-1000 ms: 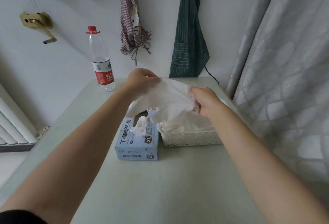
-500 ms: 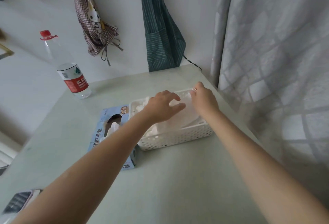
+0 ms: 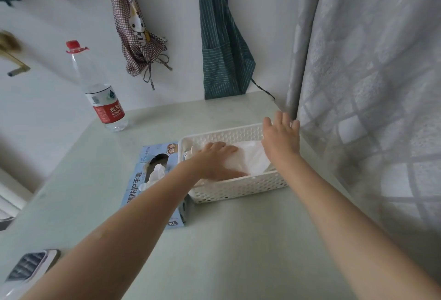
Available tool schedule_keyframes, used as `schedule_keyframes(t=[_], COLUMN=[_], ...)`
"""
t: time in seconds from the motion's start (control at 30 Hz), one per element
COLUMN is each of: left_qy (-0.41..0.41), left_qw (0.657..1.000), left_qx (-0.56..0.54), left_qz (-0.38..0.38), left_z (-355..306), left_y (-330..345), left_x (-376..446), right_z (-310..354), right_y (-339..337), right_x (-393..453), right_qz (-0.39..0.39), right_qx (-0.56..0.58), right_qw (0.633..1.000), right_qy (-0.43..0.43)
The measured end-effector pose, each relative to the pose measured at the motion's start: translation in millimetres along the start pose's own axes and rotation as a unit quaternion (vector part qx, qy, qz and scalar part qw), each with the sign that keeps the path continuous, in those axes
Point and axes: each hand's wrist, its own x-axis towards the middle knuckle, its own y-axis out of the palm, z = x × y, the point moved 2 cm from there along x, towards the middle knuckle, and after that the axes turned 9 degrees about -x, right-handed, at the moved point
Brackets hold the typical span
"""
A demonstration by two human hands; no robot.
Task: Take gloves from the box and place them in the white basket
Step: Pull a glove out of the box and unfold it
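Pale green worktop (image 3: 238, 240) fills the lower frame, with a white wall and two hanging aprons behind and a grey curtain (image 3: 370, 85) on the right. At centre sits the white basket (image 3: 238, 188), touching the blue glove box (image 3: 140, 180) on its left. The left hand (image 3: 214, 162) lies flat, fingers straight, pressing the white gloves (image 3: 253, 159) inside the basket. The right hand (image 3: 281, 136) hovers spread wide over the basket's far right corner, holding nothing. A water bottle (image 3: 102, 94) stands upper left.

2 hands (image 3: 216, 160), 1 white basket (image 3: 238, 187), 1 glove box (image 3: 152, 180), 1 water bottle (image 3: 100, 94), 2 hanging aprons (image 3: 222, 44)
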Motion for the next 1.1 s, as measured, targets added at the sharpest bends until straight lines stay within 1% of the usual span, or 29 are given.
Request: schedule_keyframes(t=[0.07, 0.17, 0.2, 0.27, 0.3, 0.33, 0.4, 0.47, 0.53, 0.57, 0.63, 0.67, 0.73, 0.77, 0.87, 0.93, 1.0, 1.03, 1.1], left_qy=[-0.001, 0.001, 0.0, 0.005, 0.015, 0.025, 0.037, 0.016, -0.031, -0.058, -0.124, -0.161, -0.209, -0.214, -0.184, -0.153, -0.122, -0.105, -0.073], left_qw=[1.0, 1.0, 1.0, 0.997, 0.991, 0.98, 0.953, 0.927, 0.906, 0.898, 0.892, 0.893, 0.895, 0.894, 0.883, 0.874, 0.87, 0.876, 0.895], left_qx=[-0.01, 0.023, 0.009, -0.075, -0.128, -0.175, -0.221, -0.24, -0.256, -0.262, -0.254, -0.243, -0.242, -0.258, -0.316, -0.315, -0.28, -0.26, -0.246], left_qz=[-0.026, -0.012, -0.005, -0.014, -0.047, -0.097, -0.206, -0.287, -0.335, -0.348, -0.353, -0.342, -0.312, -0.298, -0.296, -0.337, -0.387, -0.392, -0.365], left_z=[8, 10, 12, 12, 13, 15, 27, 50, 75, 88, 114, 126, 139, 143, 149, 147, 142, 138, 133], left_y=[-4, -4, -6, -17, -26, -36, -54, -63, -63, -60, -53, -48, -36, -29, -10, -2, 0, -1, 1], left_x=[-8, -5, -9, -15, -19, -26, -37, -50, -64, -71, -86, -93, -104, -107, -113, -111, -111, -112, -112], right_z=[2, -5, -5, -5, -5, -3, 9, 35, 70, 89, 128, 145, 170, 177, 193, 198, 204, 207, 212], right_y=[-1, 4, 1, -7, -14, -23, -43, -64, -83, -90, -101, -104, -106, -105, -101, -98, -95, -95, -93], right_x=[-1, -1, -1, -1, 0, 1, 4, 5, 3, -1, -11, -16, -26, -31, -42, -47, -50, -51, -51], right_qz=[0.016, 0.08, 0.098, 0.092, 0.074, 0.05, 0.002, -0.027, -0.037, -0.027, 0.024, 0.052, 0.089, 0.103, 0.143, 0.168, 0.176, 0.173, 0.156], right_qx=[-0.004, -0.005, -0.011, -0.008, 0.007, 0.026, 0.07, 0.114, 0.172, 0.205, 0.267, 0.292, 0.312, 0.312, 0.302, 0.285, 0.259, 0.246, 0.241], right_qw=[0.999, 0.995, 0.993, 0.994, 0.996, 0.996, 0.996, 0.993, 0.981, 0.971, 0.946, 0.933, 0.919, 0.917, 0.918, 0.921, 0.927, 0.932, 0.94], right_qy=[0.032, 0.062, 0.059, 0.053, 0.059, 0.064, 0.059, 0.005, -0.078, -0.119, -0.183, -0.203, -0.225, -0.225, -0.212, -0.206, -0.207, -0.204, -0.184])
